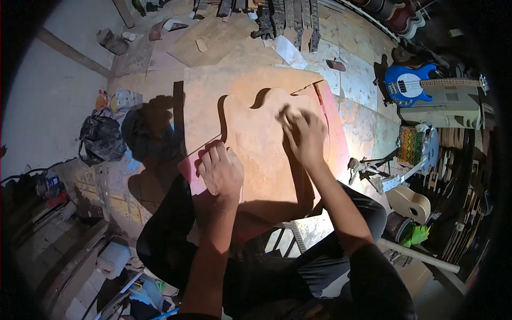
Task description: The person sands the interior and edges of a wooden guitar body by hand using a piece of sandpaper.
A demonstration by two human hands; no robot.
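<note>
Our left hand (221, 168) rests at the near left edge of a bare guitar body (258, 154), fingers bent and close together over the pink panel (193, 173) there; we cannot tell whether they grip the edge or only press on it. Our right hand (306, 136) is over the far right part of the body, narrow, with the fingers bent inward and blurred. A dark patch shows at its fingertips, but we cannot tell whether that is something held or just shadow.

The guitar body lies flat in front of us, above our lap, on a tan board (210, 77), its rounded horns toward the far side.

As far as we can judge, the shaping is well along: the horns and the notch between them are already cut, and the upper face looks smooth and even. The finishing seems mostly left. We see bare pale wood, with no paint, neck or fittings, whereas the blue bass guitar (410, 85) on the right has colour, pickguard and neck. How smooth the edges are, we cannot tell from here.

Around us lie an acoustic guitar body (409, 205) to the right, a black plastic bag (101, 138) to the left, and a plywood sheet (205, 42) at the far side.
</note>
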